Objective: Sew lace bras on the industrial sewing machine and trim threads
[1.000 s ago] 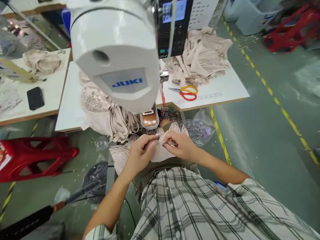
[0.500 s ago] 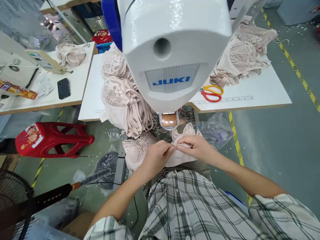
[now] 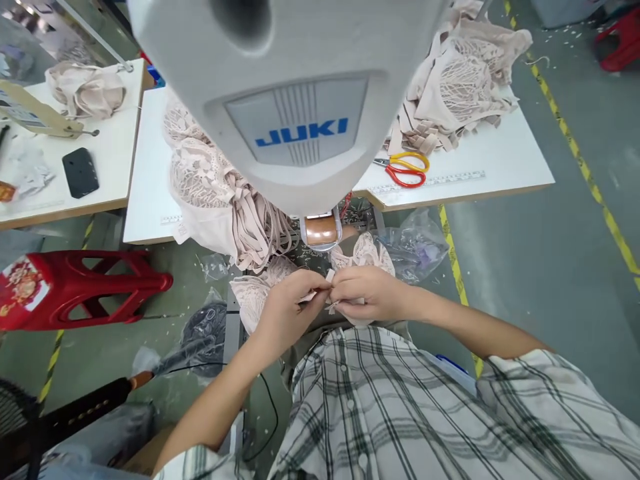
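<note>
A pale beige lace bra (image 3: 369, 252) lies across my lap below the sewing machine (image 3: 300, 177). One lace cup shows past my right hand, and more lace shows beside my left. My left hand (image 3: 290, 310) pinches the bra's fabric between thumb and fingertips. Close against it, my right hand (image 3: 373, 292) has its fingers curled round a narrow strip of the same garment. Both hands meet in front of my waist, and the fingers cover most of the spot they grip.
Left of the machine head, beige lace garments with straps (image 3: 215, 193) are heaped on the white table (image 3: 147, 193). Another heap (image 3: 463, 80) lies right, near scissors (image 3: 407, 168). A red stool (image 3: 90, 283), a fan (image 3: 75, 417) and a plastic bag (image 3: 417, 243) surround me.
My view has shifted closer to the machine head. My right hand has turned and curled its fingers more tightly, and a narrow strip end now sticks up between both hands.
</note>
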Demonstrator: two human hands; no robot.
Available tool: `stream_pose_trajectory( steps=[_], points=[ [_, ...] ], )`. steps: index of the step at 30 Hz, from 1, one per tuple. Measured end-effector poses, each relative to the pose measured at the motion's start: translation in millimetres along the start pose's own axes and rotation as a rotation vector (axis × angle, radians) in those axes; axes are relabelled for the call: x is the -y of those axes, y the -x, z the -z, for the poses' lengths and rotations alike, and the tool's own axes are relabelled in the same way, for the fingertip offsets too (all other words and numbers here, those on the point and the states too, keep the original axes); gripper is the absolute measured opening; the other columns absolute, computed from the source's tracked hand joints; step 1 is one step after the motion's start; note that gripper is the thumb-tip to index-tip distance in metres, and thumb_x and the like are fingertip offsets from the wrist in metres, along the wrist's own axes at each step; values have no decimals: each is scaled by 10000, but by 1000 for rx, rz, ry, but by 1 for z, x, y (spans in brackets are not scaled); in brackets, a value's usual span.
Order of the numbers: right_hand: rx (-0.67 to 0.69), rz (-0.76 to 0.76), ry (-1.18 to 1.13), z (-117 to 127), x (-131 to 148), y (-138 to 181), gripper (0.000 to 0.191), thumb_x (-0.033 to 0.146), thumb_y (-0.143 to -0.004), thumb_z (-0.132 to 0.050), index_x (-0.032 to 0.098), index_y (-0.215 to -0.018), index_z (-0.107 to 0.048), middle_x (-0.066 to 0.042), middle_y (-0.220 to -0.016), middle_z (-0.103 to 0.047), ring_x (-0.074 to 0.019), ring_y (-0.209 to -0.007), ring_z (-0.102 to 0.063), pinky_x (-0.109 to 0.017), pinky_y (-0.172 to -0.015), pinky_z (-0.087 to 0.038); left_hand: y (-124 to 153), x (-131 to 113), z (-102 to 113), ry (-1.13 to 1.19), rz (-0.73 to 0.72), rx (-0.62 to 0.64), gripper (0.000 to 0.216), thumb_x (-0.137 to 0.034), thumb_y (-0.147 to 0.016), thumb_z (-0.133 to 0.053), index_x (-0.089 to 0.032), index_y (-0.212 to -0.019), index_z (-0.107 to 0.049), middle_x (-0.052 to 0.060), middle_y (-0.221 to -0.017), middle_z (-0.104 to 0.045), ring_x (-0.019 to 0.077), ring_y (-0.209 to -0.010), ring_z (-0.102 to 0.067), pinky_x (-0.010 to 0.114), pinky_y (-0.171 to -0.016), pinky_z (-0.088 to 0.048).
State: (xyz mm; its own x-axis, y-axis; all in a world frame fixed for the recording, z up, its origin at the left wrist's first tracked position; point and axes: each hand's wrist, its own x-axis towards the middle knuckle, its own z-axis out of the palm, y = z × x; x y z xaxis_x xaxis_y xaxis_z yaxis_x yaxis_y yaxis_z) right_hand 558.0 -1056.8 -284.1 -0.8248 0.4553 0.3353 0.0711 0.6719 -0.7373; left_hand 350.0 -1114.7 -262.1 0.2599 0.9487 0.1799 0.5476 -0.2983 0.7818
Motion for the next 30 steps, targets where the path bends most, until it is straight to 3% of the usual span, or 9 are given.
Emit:
stream_pose_trajectory(
  steps=[4,7,12,14,17,19,21,27,30],
  points=[
    [-62,95,105,0,11,-5,229,152,-934,-485,207,-767,-632,-41,-735,-657,-158,-691,-596,-265,-641,-473,3,-6,5,48,31,68,204,-70,-866,-577,-215,-904,-716,27,-871,-768,156,-797,-712,247,-738,-536],
    [-123,144,202,-6,13,-9,212,113,-903,-471,201,-804,-636,-52,-732,-671,-171,-701,-602,-281,-639,-479,-2,-9,9,-31,165,138,188,-49,-802,-600,-206,-825,-701,38,-820,-742,177,-763,-682,259,-692,-496],
    [-263,-14,169,-14,15,-15,240,87,-815,-445,209,-657,-578,-33,-629,-628,-160,-596,-569,-272,-543,-414,-14,-12,7,7,326,140,88,-118,-778,-563,-196,-788,-602,50,-835,-643,183,-780,-577,289,-708,-430],
    [-309,-125,44,-14,21,-16,227,116,-815,-470,204,-645,-592,-25,-630,-634,-149,-595,-584,-250,-549,-427,-16,-12,-2,232,375,79,26,-190,-758,-586,-194,-767,-563,41,-844,-605,176,-799,-552,286,-732,-427],
    [-365,-255,-82,-10,29,-18,214,162,-830,-515,196,-657,-636,-20,-649,-649,-136,-605,-594,-224,-572,-454,-15,-13,-22,692,500,-120,205,-368,-765,-637,-191,-772,-532,21,-825,-576,158,-781,-545,277,-750,-441],
    [-373,-282,-92,-7,33,-20,223,185,-846,-525,192,-666,-656,-26,-673,-665,-132,-621,-597,-222,-596,-470,-13,-15,-31,834,545,-237,310,-476,-788,-657,-181,-820,-565,23,-826,-595,157,-779,-560,276,-758,-453],
    [-363,-280,-78,-3,35,-21,240,196,-866,-520,194,-687,-679,-31,-698,-687,-134,-647,-614,-226,-626,-485,-10,-17,-34,741,500,-281,345,-511,-830,-647,-169,-857,-615,43,-831,-633,169,-797,-586,280,-766,-463],
    [-338,-241,-78,-1,27,-20,210,225,-886,-544,206,-896,-753,-53,-835,-765,-161,-764,-709,-249,-720,-539,-8,-9,-23,88,133,-367,331,-373,-972,-501,-179,-735,-625,44,-718,-647,149,-664,-593,250,-615,-432],
    [-366,-285,-97,-2,25,-20,191,230,-885,-556,204,-881,-745,-54,-843,-776,-165,-766,-715,-259,-740,-548,-10,-6,-22,-21,37,-389,339,-329,-997,-472,-185,-727,-618,29,-677,-647,138,-627,-598,237,-586,-440]
  ],
)
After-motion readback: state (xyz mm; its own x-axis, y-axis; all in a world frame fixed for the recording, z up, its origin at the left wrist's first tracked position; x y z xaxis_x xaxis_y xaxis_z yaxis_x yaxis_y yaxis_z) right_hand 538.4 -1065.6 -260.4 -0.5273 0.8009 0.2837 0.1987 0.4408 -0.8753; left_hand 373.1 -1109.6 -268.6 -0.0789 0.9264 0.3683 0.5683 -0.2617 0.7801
